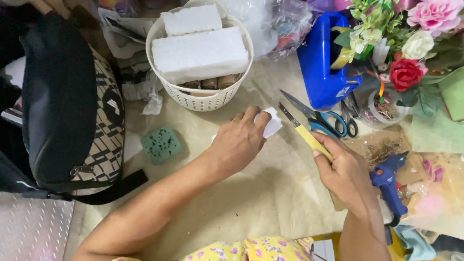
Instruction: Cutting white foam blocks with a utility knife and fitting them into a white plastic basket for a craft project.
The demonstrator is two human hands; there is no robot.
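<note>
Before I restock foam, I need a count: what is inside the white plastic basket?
The white plastic basket holds two white foam blocks, one behind the other. Under them, brown pieces show through the slats; the blocks cover their tops and whatever lies deeper.

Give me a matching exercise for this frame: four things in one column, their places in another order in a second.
Things:
1. white foam blocks
2. yellow-handled knife
3. green foam piece
4. blue glue gun

Places:
A. on the table beside the black bag
B. in the white basket
C. by the right wrist
D. in the right hand

Pairs: 1-B, 2-D, 3-A, 4-C
</note>
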